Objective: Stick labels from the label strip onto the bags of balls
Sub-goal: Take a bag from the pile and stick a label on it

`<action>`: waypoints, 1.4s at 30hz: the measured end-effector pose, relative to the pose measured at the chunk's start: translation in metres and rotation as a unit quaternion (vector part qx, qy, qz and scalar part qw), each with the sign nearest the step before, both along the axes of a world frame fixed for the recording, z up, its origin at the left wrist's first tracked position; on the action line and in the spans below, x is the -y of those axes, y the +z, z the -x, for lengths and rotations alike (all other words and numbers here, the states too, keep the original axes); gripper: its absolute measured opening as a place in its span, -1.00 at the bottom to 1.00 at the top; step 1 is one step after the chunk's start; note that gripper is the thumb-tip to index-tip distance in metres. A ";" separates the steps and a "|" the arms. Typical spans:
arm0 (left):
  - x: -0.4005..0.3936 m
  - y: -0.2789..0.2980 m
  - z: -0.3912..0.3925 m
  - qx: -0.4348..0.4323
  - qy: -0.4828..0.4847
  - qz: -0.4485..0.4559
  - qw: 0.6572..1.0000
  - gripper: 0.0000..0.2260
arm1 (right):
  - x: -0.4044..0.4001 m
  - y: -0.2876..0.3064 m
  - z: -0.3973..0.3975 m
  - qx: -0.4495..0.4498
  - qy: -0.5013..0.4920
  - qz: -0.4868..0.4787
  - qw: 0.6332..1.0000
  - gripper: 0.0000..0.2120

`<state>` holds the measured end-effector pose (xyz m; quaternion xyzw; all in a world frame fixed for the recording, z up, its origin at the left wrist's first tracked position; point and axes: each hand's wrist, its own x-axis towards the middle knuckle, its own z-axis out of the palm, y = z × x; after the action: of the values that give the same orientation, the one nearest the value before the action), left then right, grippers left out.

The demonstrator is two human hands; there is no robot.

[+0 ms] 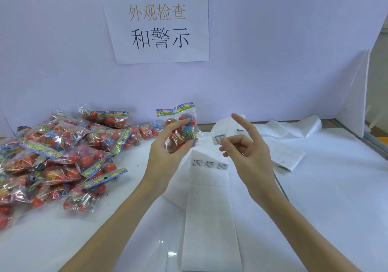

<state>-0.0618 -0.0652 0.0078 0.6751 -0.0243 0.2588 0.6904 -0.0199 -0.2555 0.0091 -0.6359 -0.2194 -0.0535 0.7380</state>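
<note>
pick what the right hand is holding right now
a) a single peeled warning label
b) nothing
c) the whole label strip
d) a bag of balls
a: the right hand pinches one small warning label off the label strip, which lies flat on the table, while the left hand holds the bag of balls.

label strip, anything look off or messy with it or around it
Nothing damaged. The label strip lies flat with three labels left in one row; below them are empty cells. Spent backing paper lies crumpled behind, and the pile of bags is loose. The hands hold one bag and one label.
</note>
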 end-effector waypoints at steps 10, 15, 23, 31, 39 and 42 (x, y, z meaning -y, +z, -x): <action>0.025 -0.002 0.008 -0.012 -0.091 -0.029 0.995 -0.52 | -0.007 0.002 0.012 -0.060 0.012 -0.034 0.998 -0.54; 0.026 -0.003 0.009 0.000 -0.105 -0.017 0.994 -0.53 | -0.009 0.000 0.013 -0.067 0.004 -0.044 0.997 -0.58; 0.027 -0.009 0.005 0.014 -0.063 0.006 0.998 -0.73 | -0.012 -0.007 0.014 -0.060 0.004 -0.040 0.997 -0.57; 0.023 -0.012 0.000 0.008 -0.022 0.016 1.000 -0.46 | 0.000 -0.009 -0.001 0.152 -0.194 0.197 0.949 -0.67; 0.030 -0.014 0.001 -0.014 -0.104 0.112 0.988 -0.17 | -0.009 -0.015 -0.003 -0.072 -0.029 0.120 0.990 -0.75; 0.029 -0.013 0.002 -0.044 -0.116 0.131 0.984 -0.22 | -0.008 -0.017 -0.004 -0.057 -0.011 0.071 0.996 -0.85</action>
<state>-0.0633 -0.0939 -0.0053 0.5822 -0.0384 0.1480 0.7985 -0.0155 -0.2473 -0.0081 -0.6907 -0.1732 -0.0096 0.7020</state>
